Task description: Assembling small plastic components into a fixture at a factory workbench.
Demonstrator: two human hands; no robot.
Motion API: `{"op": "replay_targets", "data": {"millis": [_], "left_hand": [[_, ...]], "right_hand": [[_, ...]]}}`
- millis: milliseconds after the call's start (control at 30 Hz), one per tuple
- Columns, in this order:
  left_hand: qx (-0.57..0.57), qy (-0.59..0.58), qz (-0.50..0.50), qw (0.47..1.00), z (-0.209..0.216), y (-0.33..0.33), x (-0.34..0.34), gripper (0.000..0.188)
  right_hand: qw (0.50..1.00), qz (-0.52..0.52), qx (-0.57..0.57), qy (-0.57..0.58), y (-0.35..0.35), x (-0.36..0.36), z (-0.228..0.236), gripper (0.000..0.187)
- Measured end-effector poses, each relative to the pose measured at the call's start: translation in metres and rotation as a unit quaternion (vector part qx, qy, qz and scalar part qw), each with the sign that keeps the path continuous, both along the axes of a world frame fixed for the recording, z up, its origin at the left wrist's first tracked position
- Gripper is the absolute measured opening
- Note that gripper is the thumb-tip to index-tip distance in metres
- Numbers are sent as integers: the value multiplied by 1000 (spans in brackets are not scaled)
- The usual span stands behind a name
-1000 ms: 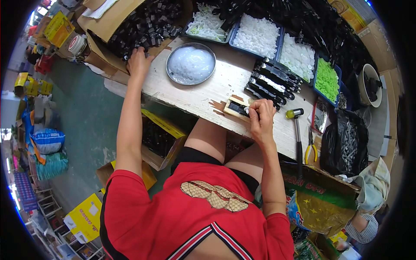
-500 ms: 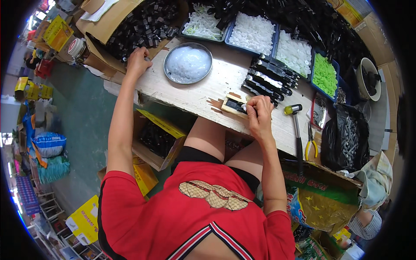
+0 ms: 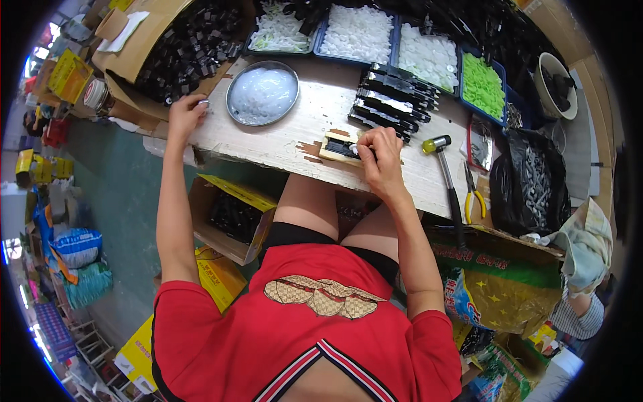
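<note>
At the table's left edge, my left hand pinches a small shiny grey-and-dark piece, too small to name, beside the carton of black parts. My right hand is closed at the right end of a pale block-shaped holder near the front edge. A small white piece shows at its fingertips, over a black part lying in the holder. Just behind the right hand lies a row of long black assemblies. A round metal dish of whitish, glossy grease stands between the hands.
Blue trays of white pieces and green pieces line the back. To the right lie a hammer, yellow-handled pliers and a black bag of metal parts. An open carton stands below the table's front edge.
My left hand has drawn back from the black parts toward me, and a small piece now shows at its fingertips. My right hand stays at the holder. The whole view has shifted slightly.
</note>
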State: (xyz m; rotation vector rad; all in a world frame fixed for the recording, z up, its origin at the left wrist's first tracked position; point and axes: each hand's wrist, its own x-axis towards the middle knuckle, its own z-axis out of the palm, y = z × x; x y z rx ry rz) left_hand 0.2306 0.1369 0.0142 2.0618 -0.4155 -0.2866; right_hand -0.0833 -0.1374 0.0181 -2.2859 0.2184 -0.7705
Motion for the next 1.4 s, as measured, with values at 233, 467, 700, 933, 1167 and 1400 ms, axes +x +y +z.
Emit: {"op": "replay_targets", "data": {"millis": [233, 467, 700, 933, 1167, 1400], "left_hand": [[-170, 156, -156, 960, 49, -76, -109, 21], [-97, 215, -258, 937, 36, -150, -177, 15], [11, -41, -258, 965, 9, -156, -185, 16], [-106, 369, -133, 914, 7, -151, -176, 9], [-104, 126, -225, 960, -3, -161, -175, 10], [-84, 373, -211, 900, 15, -163, -161, 12]], "right_hand": [[1000, -4, -16, -6, -2, -2, -2, 5], [1000, -9, -1, -10, -1, -1, -3, 6], [1000, -19, 1, -14, -2, -3, -2, 7], [1000, -16, -9, -25, 0, -1, 0, 6], [989, -52, -136, -4, 6, 3, -4, 10], [973, -69, -216, 39, 9, 4, -7, 12]]}}
